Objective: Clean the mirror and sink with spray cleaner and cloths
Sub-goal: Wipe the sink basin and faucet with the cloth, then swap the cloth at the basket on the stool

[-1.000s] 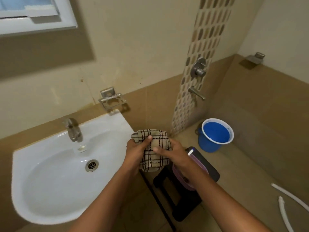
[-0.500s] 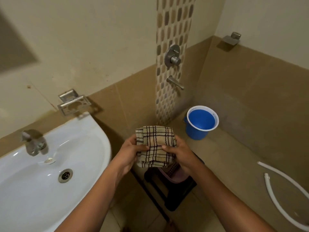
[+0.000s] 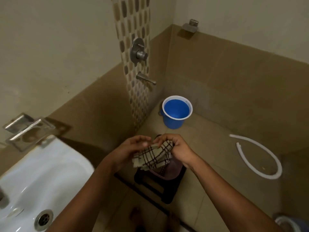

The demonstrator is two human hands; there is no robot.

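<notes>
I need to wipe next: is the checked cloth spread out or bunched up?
Bunched up. The cloth is crumpled between the left hand and right hand, with folded layers hanging below.

Both hands (image 3: 155,151) have crumpled the cloth (image 3: 153,158) lower.

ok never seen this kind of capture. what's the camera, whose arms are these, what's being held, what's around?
There is no robot here: a person wears one wide-angle camera on the head, looking forward and down, so the two bare arms entering from the bottom are their own. Both the left hand and the right hand grip a checked cloth, bunched between them above a dark stool that carries a pinkish container. At lower left is the white sink with its drain, and a metal soap holder on the wall above. On the floor stand a blue bucket under the wall tap, and a loose white hose. Neither mirror nor spray cleaner is in view.
</notes>
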